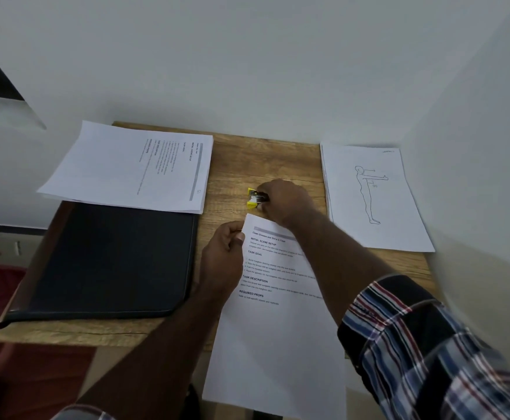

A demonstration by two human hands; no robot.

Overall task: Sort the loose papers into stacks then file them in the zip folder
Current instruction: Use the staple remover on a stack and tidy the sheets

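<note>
Three paper groups lie spread across the wooden table. Far left, a flat dark zip folder sits closed, rounded corners, matte cover, and a stack of printed sheets overlaps its far edge. Moving in, the left hand pinches the top corner of a printed page, thumb on top, and that page hangs off the table's near edge. Just beyond it, the right hand curls around a small yellow-and-black clip, fingers hiding most of it. The plaid sleeve crosses over the page. Far right, a sheet with a line-drawn standing figure lies flat by the white wall.
</note>
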